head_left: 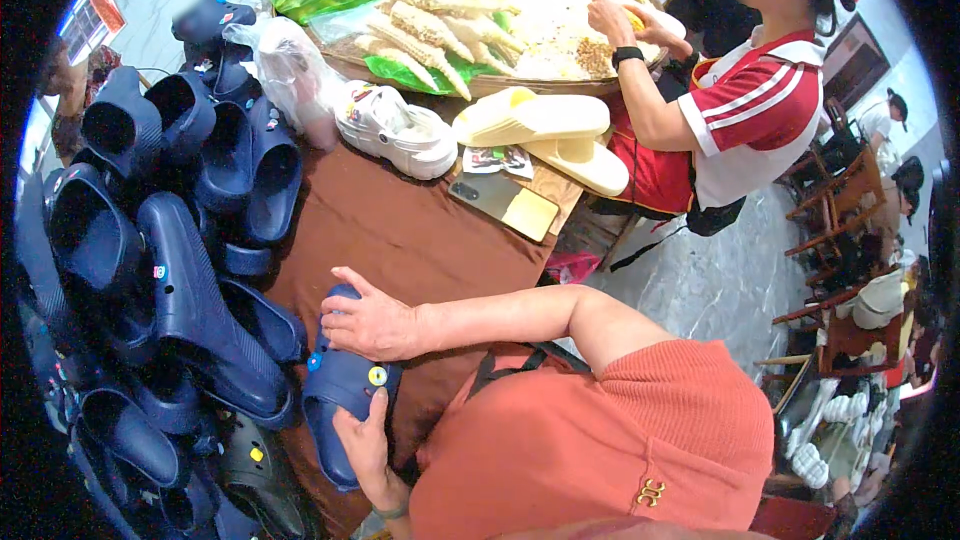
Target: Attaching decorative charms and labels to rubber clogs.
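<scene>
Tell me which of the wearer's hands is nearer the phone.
Right. The right hand is on the blue clog, below-left of the phone in view; the left hand is lower on that clog, farther away.

Right hand [375,325] wraps toe end of blue clog [345,410]; left hand [365,445] grips its side, thumb just below round charm [377,376]. Brown cloth [420,230] underneath. To left, heap of blue shoes [210,330]. Beyond: white clog [400,135], yellow slides [535,118], phone [495,200]. Farther, co-worker [755,110] in red-and-white shirt, hands raised over tray [560,86] of corn cobs [430,30].
</scene>
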### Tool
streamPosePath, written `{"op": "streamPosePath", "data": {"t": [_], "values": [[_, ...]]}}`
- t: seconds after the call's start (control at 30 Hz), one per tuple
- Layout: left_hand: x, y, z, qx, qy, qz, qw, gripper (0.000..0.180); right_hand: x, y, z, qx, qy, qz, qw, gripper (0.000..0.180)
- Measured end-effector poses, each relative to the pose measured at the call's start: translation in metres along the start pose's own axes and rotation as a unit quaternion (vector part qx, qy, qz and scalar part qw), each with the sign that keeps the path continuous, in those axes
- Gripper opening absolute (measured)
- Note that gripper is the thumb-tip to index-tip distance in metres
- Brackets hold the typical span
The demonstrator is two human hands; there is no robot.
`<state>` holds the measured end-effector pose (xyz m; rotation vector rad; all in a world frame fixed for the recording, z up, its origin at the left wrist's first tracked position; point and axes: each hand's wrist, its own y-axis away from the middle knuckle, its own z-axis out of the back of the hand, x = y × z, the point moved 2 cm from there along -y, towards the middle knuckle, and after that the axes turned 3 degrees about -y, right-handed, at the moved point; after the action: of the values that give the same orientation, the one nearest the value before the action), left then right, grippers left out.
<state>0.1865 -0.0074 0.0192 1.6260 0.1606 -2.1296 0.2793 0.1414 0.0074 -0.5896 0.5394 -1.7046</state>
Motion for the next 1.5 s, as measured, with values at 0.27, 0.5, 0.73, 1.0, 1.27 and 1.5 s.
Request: {"op": "streamPosePath", "data": {"t": [0.27, 0.5, 0.73, 1.0, 1.27, 1.5], "values": [[-0.010, 0.004, 0.000, -0.041, -0.034, 0.013, 0.998, 0.025, -0.050, -0.055, -0.001, 0.300, -0.311, -0.166, 0.886, 0.016], [-0.006, 0.005, 0.002, -0.010, -0.023, 0.046, 0.999, 0.030, -0.072, -0.100, -0.058, 0.581, -0.379, -0.013, 0.720, 0.020], [-0.004, 0.004, 0.003, 0.042, 0.048, -0.011, 0.998, 0.026, -0.064, -0.109, -0.045, 0.734, -0.334, -0.140, 0.574, 0.044], [0.001, 0.000, 0.002, 0.052, 0.087, -0.011, 0.995, 0.027, -0.069, -0.085, -0.066, 0.673, -0.410, -0.190, 0.585, 0.032], [0.006, 0.003, 0.004, 0.014, -0.005, 0.028, 1.000, 0.028, -0.062, -0.078, -0.060, 0.578, -0.445, -0.114, 0.675, 0.034], [-0.007, 0.009, 0.003, -0.034, -0.032, 0.061, 0.997, 0.034, -0.057, -0.068, -0.029, 0.508, -0.426, -0.134, 0.736, 0.033]]}}
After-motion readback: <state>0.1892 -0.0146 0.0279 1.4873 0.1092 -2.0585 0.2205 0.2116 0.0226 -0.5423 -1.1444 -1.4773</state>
